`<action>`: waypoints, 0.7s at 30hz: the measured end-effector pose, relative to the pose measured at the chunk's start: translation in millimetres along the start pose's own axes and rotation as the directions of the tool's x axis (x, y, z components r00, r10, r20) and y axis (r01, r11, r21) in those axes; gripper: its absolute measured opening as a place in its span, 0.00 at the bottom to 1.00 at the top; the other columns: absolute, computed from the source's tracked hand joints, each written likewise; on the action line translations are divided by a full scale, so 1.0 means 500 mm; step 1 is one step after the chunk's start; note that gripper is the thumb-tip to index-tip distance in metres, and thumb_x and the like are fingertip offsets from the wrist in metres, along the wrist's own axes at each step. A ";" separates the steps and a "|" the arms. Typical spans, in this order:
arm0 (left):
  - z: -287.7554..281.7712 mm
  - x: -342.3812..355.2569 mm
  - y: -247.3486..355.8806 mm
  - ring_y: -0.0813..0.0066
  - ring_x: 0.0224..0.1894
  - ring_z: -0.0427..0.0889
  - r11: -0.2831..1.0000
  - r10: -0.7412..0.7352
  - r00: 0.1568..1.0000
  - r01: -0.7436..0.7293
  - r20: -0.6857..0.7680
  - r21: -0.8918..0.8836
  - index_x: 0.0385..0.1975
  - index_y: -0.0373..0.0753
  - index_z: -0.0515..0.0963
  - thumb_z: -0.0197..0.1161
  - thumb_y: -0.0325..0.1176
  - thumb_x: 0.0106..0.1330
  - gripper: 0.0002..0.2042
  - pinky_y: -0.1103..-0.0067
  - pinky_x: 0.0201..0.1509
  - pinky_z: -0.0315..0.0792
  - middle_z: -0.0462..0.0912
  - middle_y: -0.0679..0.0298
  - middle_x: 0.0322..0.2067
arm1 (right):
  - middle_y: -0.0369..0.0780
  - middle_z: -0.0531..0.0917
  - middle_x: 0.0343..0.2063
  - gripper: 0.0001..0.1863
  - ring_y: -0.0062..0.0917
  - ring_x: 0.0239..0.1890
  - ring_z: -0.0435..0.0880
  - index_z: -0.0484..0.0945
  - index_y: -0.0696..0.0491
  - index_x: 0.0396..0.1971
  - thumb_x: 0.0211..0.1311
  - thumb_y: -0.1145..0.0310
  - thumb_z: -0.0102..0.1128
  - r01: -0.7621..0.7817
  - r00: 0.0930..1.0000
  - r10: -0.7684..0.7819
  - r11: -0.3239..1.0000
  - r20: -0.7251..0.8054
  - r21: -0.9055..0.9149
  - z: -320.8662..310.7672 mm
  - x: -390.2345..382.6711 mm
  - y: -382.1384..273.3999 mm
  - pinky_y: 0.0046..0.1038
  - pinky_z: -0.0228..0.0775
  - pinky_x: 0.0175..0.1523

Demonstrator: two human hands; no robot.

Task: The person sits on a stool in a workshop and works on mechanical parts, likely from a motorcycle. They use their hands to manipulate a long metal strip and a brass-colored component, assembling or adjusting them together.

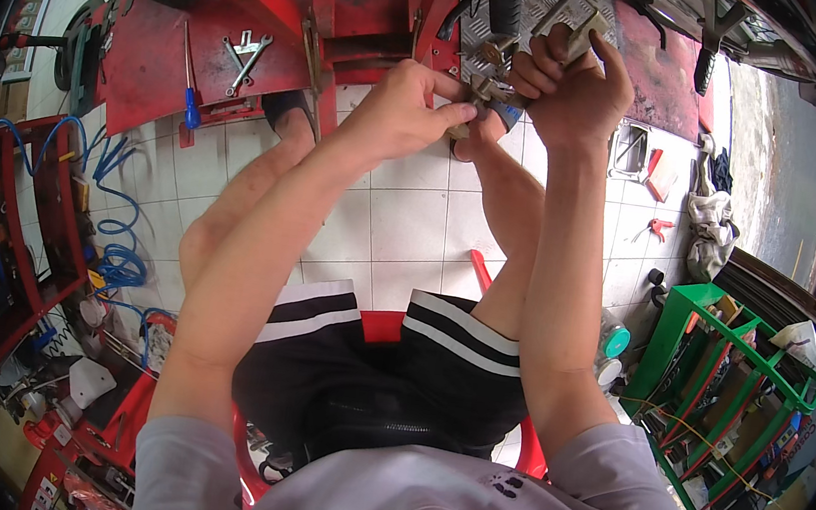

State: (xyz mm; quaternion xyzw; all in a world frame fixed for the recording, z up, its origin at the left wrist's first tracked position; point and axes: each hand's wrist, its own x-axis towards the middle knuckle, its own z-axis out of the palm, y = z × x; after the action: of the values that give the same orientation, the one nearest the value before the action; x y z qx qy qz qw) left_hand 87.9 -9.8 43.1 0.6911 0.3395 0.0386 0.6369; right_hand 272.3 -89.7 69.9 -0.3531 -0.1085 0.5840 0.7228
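My left hand (399,113) pinches a small dull metal part (484,90) between thumb and forefinger, in front of the red metal stand. Beside it and a little higher, my right hand (579,98) has its fingers curled round a greyish, blocky metal piece (586,36). Its exact kind I cannot make out, and the fingers hide much of it. The two hands are close together, over the edge of a diamond-patterned metal plate (544,29). A black rubber grip-like bar (505,6) stands just beyond them.
On the red platform (153,60) at left lie a blue-handled screwdriver (191,111) and crossed wrenches (246,63). A coiled blue hose (120,263) rests on the tiled floor. A green rack (686,332) of tools stands right; a red frame shelf (76,252) stands left. Red pliers (660,227) lie at right.
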 end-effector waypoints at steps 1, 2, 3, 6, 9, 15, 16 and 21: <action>-0.001 0.001 0.007 0.78 0.34 0.84 0.998 -0.009 1.000 0.010 -0.009 0.057 0.42 0.33 0.82 0.68 0.31 0.61 0.12 0.80 0.44 0.73 0.85 0.64 0.35 | 0.33 0.57 0.16 0.20 0.22 0.20 0.54 0.65 0.53 0.22 0.57 0.49 0.49 0.003 1.000 -0.003 1.000 -0.008 0.001 -0.002 -0.001 0.000 0.26 0.45 0.27; -0.003 -0.001 0.013 0.79 0.34 0.84 0.997 -0.026 1.000 0.027 -0.005 0.066 0.42 0.33 0.82 0.68 0.31 0.61 0.12 0.79 0.44 0.73 0.85 0.64 0.35 | 0.33 0.57 0.16 0.20 0.22 0.20 0.54 0.65 0.53 0.22 0.57 0.49 0.49 0.007 1.000 -0.007 1.000 -0.015 0.001 -0.004 -0.002 -0.001 0.26 0.45 0.27; -0.006 -0.007 0.027 0.79 0.33 0.84 0.996 -0.046 0.999 0.046 -0.003 0.077 0.42 0.33 0.82 0.67 0.31 0.62 0.11 0.79 0.45 0.73 0.85 0.64 0.34 | 0.33 0.57 0.16 0.20 0.22 0.20 0.54 0.65 0.53 0.22 0.57 0.50 0.49 0.005 1.000 -0.005 1.000 -0.007 0.007 -0.004 -0.002 0.000 0.26 0.45 0.27; 0.000 -0.005 0.015 0.79 0.33 0.83 0.999 0.039 0.999 -0.039 0.007 -0.027 0.41 0.32 0.82 0.67 0.30 0.62 0.11 0.79 0.46 0.73 0.85 0.64 0.33 | 0.34 0.58 0.17 0.20 0.22 0.20 0.54 0.66 0.53 0.23 0.57 0.50 0.49 0.001 1.000 -0.001 1.000 0.009 0.016 -0.005 0.001 0.002 0.26 0.45 0.27; -0.006 0.005 -0.001 0.79 0.35 0.83 0.999 0.038 0.999 -0.037 0.019 -0.038 0.40 0.31 0.82 0.67 0.30 0.62 0.11 0.79 0.46 0.73 0.85 0.63 0.33 | 0.34 0.58 0.17 0.19 0.22 0.20 0.55 0.68 0.53 0.24 0.57 0.50 0.49 0.002 1.000 -0.002 1.000 0.000 0.018 -0.007 0.003 0.002 0.26 0.45 0.27; -0.009 -0.003 0.014 0.78 0.37 0.81 0.991 0.093 0.995 -0.088 0.044 -0.097 0.39 0.31 0.82 0.67 0.30 0.62 0.10 0.78 0.47 0.72 0.84 0.63 0.34 | 0.34 0.58 0.17 0.19 0.22 0.20 0.54 0.66 0.54 0.23 0.58 0.50 0.48 -0.004 1.000 0.004 1.000 0.002 0.016 -0.003 0.000 0.002 0.26 0.45 0.27; -0.007 -0.003 0.012 0.78 0.37 0.82 0.976 0.151 0.987 -0.141 0.052 -0.165 0.38 0.31 0.82 0.67 0.30 0.62 0.10 0.78 0.47 0.72 0.84 0.63 0.33 | 0.34 0.58 0.17 0.20 0.22 0.20 0.54 0.66 0.54 0.23 0.58 0.50 0.48 -0.008 1.000 0.008 1.000 0.015 0.001 -0.005 0.003 0.003 0.26 0.45 0.27; -0.013 -0.007 0.026 0.77 0.38 0.82 0.999 0.003 1.000 -0.003 0.002 0.044 0.38 0.33 0.83 0.68 0.30 0.61 0.09 0.77 0.47 0.72 0.84 0.63 0.33 | 0.33 0.57 0.16 0.20 0.22 0.20 0.54 0.66 0.54 0.23 0.58 0.50 0.48 -0.011 1.000 0.011 1.000 0.011 0.001 -0.006 0.001 0.002 0.26 0.45 0.27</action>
State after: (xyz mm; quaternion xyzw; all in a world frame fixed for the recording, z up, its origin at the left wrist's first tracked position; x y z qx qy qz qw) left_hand 87.3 -5.5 57.5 0.7055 0.3387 0.0315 0.6217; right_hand 273.4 -90.4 66.7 -0.3501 -0.1106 0.5899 0.7192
